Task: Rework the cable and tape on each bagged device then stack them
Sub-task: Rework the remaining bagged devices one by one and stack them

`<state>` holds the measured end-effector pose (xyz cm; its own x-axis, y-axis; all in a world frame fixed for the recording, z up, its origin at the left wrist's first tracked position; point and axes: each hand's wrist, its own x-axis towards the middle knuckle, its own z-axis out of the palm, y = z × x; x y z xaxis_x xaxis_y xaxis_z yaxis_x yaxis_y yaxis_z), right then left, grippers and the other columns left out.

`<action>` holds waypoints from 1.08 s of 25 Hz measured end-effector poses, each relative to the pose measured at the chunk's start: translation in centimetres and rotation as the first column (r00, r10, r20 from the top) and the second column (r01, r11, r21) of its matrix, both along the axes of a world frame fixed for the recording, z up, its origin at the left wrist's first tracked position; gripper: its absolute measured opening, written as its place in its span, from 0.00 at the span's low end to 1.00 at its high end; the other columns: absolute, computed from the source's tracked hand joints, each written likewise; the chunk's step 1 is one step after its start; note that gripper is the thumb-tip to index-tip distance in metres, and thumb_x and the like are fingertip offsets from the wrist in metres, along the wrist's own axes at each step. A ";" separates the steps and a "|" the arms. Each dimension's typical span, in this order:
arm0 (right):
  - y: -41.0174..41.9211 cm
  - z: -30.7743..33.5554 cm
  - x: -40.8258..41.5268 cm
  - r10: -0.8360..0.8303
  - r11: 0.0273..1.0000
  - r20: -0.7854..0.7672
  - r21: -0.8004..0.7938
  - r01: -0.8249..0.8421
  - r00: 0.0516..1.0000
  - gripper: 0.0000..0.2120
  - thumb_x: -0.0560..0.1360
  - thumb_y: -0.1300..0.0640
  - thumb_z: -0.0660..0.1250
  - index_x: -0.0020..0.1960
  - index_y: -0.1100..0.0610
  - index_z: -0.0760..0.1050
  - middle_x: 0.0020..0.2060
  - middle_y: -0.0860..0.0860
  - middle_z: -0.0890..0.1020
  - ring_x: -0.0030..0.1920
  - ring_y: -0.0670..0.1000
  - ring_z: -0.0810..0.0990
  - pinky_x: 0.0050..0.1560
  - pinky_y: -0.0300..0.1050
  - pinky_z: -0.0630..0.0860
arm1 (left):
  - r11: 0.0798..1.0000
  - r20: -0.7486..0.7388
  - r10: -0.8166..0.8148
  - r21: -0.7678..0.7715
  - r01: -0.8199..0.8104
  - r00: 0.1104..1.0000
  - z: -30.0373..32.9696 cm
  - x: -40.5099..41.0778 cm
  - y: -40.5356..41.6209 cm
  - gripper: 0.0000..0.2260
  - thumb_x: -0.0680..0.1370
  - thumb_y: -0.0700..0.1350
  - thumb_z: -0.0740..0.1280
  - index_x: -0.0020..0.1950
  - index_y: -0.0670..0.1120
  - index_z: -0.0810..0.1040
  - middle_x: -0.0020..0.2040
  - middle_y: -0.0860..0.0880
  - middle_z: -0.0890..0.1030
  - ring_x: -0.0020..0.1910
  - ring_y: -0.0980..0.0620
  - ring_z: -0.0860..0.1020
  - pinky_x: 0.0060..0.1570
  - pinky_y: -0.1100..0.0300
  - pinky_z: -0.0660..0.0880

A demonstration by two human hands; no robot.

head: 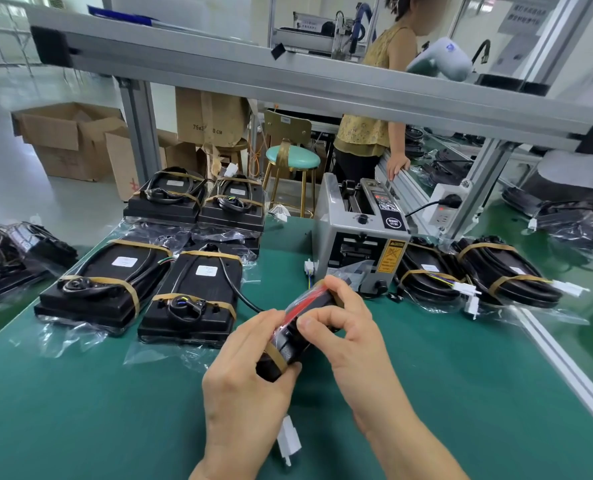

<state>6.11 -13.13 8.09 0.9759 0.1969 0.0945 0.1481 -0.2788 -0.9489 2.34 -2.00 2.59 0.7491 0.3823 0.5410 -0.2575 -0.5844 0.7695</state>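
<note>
Both hands grip black bagged device with tan tape bands [289, 344] on edge above green mat [461, 393]: left hand [246, 379] curled round near end, right hand [343, 327] pinching far top.

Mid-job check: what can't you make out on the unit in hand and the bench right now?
- Held device, head view: mostly hidden by left hand and right hand; cable state unclear.
- White labels: print too small.
- Left-edge bagged units: cut off by the frame.

head-worn wide view, forward and down, close over green bench [115, 410]
</note>
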 end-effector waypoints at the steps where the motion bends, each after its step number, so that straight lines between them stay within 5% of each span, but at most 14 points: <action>1: 0.2 0.0 -0.1 -0.012 1.000 -0.002 0.002 0.012 1.000 0.07 0.72 0.54 0.71 0.36 0.46 0.82 0.63 0.25 0.63 0.70 0.33 0.57 0.74 0.56 0.50 | 1.000 -0.001 0.003 0.003 -0.003 1.000 0.0 0.0 0.0 0.31 0.54 0.29 0.80 0.56 0.45 0.82 0.52 0.53 0.82 0.51 0.53 0.81 0.53 0.58 0.75; 12: 1.2 -1.1 -0.5 -0.117 0.989 -0.004 0.095 0.116 0.993 0.07 0.69 0.55 0.71 0.32 0.50 0.81 0.65 0.27 0.65 0.70 0.35 0.60 0.72 0.53 0.60 | 1.000 0.013 -0.004 -0.011 0.004 1.000 -0.3 0.1 0.0 0.31 0.54 0.30 0.80 0.55 0.44 0.82 0.53 0.52 0.82 0.52 0.51 0.81 0.51 0.53 0.77; 27: 1.6 -1.6 -0.8 -0.141 0.986 0.040 0.091 0.136 0.989 0.06 0.70 0.55 0.71 0.33 0.49 0.81 0.65 0.27 0.64 0.72 0.36 0.58 0.73 0.52 0.58 | 1.000 0.026 0.013 0.007 -0.013 1.000 -0.3 0.2 0.0 0.30 0.54 0.29 0.80 0.55 0.43 0.82 0.52 0.50 0.82 0.52 0.50 0.81 0.51 0.53 0.76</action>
<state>5.27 -11.51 6.52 0.9873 0.0491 0.1512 0.1582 -0.2153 -0.9636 2.54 -2.03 2.27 0.7301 0.3879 0.5626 -0.2694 -0.5933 0.7586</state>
